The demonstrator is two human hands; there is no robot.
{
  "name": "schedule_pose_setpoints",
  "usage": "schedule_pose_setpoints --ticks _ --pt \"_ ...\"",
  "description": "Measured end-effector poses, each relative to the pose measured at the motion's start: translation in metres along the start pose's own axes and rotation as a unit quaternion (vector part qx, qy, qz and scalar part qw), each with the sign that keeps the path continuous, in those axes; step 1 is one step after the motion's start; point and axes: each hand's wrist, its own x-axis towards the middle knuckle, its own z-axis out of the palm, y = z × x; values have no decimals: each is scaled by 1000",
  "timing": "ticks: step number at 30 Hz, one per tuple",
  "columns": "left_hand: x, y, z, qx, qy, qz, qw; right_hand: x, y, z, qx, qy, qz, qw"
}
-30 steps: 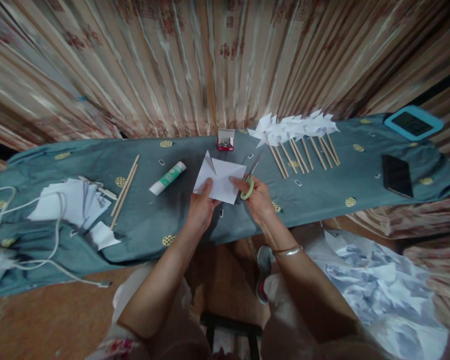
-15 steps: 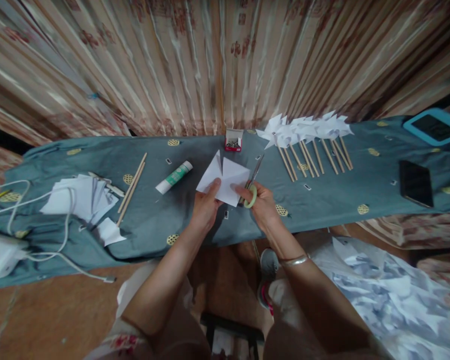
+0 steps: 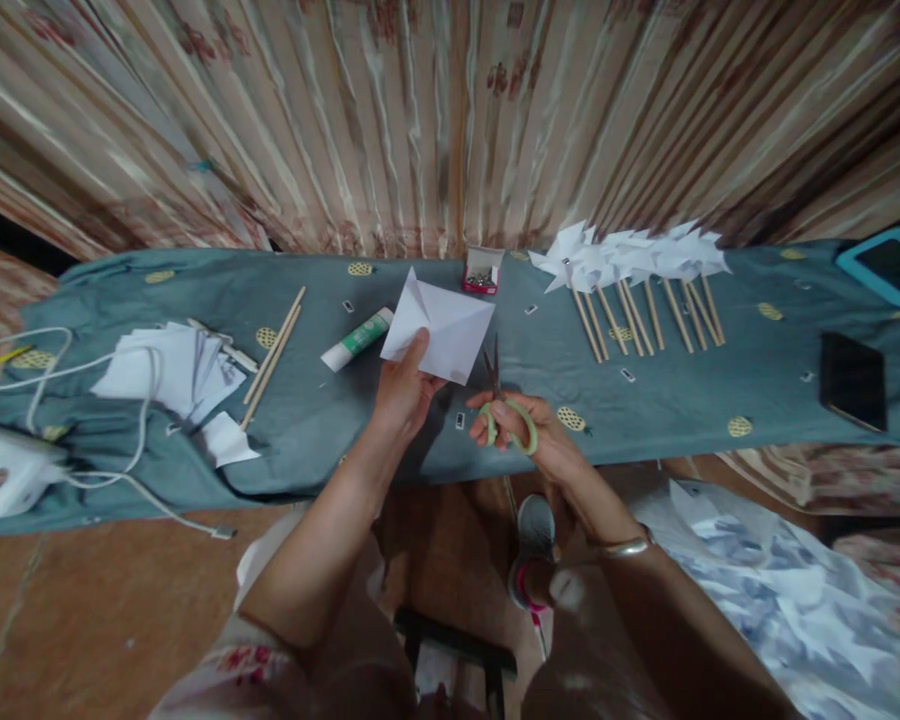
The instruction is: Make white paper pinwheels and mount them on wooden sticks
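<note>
A white square of paper [image 3: 456, 325] with crease lines is pinched by my left hand [image 3: 405, 385], thumb on top and fingers beneath. A cut runs in from its upper left part. My right hand [image 3: 529, 430] holds scissors [image 3: 493, 372] with pale green handles, fingers through the loops, blades slightly parted and pointing away from me. The blades stand just right of the paper, apart from it. Behind the paper's left edge lies a green and white glue stick [image 3: 358, 340]. A small red box [image 3: 482, 272] of metal pins sits beyond the paper.
Paper pinwheels [image 3: 634, 255] on wooden sticks lie in a row at the back right. A phone [image 3: 853, 380] and a blue-framed device [image 3: 892, 262] are farther right. Leftward are paper sheets [image 3: 161, 370], two sticks [image 3: 274, 355] and a white cable [image 3: 146, 400]. A bag of pinwheels [image 3: 780, 590] stands below right.
My right hand has let go of the paper's right side and drawn back toward me with the scissors, whose blades now show parted. The paper has turned slightly in my left hand.
</note>
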Motion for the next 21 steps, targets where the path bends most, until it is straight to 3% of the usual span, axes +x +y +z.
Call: schedule_pose_setpoints --ticks 7,21 --pt "1 2 2 5 14 -5 1000 -9 2 -4 -13 -79 38 996" --pt "-3 0 5 -3 16 -27 1000 -11 6 0 -14 -82 42 996"
